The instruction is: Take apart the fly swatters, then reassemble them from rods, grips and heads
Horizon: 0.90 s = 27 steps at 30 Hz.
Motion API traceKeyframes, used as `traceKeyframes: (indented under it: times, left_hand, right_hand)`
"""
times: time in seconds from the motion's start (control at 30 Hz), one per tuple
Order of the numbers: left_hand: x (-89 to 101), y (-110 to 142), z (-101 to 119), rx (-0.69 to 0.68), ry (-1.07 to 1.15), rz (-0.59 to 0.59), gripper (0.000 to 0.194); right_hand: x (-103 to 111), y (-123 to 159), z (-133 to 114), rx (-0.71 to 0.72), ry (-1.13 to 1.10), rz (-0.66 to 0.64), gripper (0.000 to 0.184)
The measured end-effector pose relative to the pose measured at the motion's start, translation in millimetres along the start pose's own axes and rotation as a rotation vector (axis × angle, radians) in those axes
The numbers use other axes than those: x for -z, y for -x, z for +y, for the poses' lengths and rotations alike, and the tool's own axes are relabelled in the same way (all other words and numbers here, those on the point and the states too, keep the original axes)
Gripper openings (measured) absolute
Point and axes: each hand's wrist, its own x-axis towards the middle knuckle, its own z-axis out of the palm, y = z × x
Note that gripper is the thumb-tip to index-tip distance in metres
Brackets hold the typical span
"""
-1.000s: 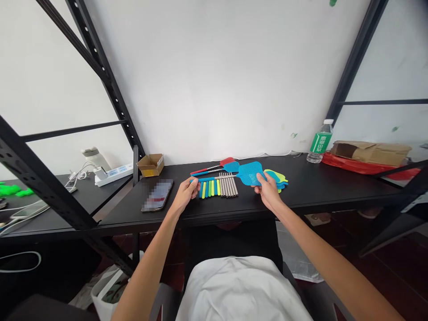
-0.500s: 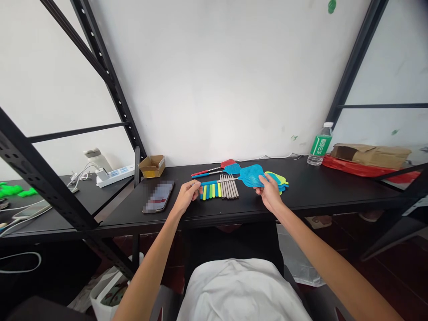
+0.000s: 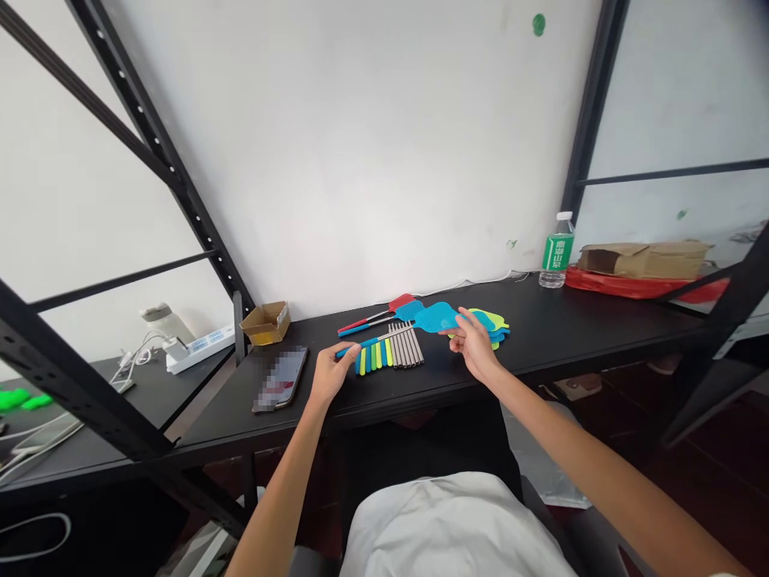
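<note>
A blue fly swatter (image 3: 433, 318) is held in the air above the desk between my two hands. My left hand (image 3: 330, 375) is closed around its blue handle. My right hand (image 3: 476, 350) pinches the right edge of its head, which looks tilted and seen at a slant. Beneath the shaft lie a row of blue, yellow and green handles (image 3: 373, 358) and a row of grey metal rods (image 3: 408, 348). By my right fingers is a pile of yellow-green and blue swatter heads (image 3: 497, 322). Behind lie a red swatter (image 3: 401, 302) and another blue swatter (image 3: 358, 328).
To the left on the black desk (image 3: 541, 336) are a phone (image 3: 281, 380) and a small open cardboard box (image 3: 266, 324). A water bottle (image 3: 557, 252) stands at the right, beside a brown carton (image 3: 646, 260) on red plastic. Black shelf posts flank the desk.
The view has turned and tilted. The swatter's head has rotated from facing me to a slanted angle, and my right fingers have shifted along its edge. My left hand keeps the handle.
</note>
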Motion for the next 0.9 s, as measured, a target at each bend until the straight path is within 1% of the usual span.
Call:
traceKeyframes:
  times: [0.13, 0.23, 0.33, 0.5, 0.63, 0.73, 0.83, 0.9]
  left_hand:
    - [1.2, -2, -6, -0.004, -0.051, 0.104, 0.057]
    - [2.4, -4, -15, 0.032, -0.08, 0.171, 0.059]
    - [2.9, -7, -23, 0.083, -0.087, 0.209, 0.06]
    - [3.3, -10, -28, 0.125, -0.115, 0.206, 0.06]
    - [4.2, -9, -25, 0.124, -0.153, 0.206, 0.057]
    - [4.2, -8, -20, 0.12, -0.177, 0.181, 0.053]
    - [2.7, -9, -17, 0.13, -0.17, 0.16, 0.045]
    - [1.7, -10, -18, 0.121, -0.184, 0.147, 0.039]
  right_hand:
    - [-3, 3, -3, 0.006, 0.056, -0.034, 0.072]
    - [-4, 4, -4, 0.008, 0.098, -0.056, 0.069]
    - [-3, 2, -2, 0.013, 0.125, -0.08, 0.067]
    - [-2, 0, 0, 0.013, 0.133, -0.094, 0.066]
    - [-3, 1, -1, 0.015, 0.129, -0.115, 0.066]
    - [-3, 2, -2, 0.022, 0.141, -0.121, 0.065]
    - [-3, 2, -2, 0.032, 0.173, -0.134, 0.059]
    - [-4, 2, -2, 0.038, 0.221, -0.164, 0.05]
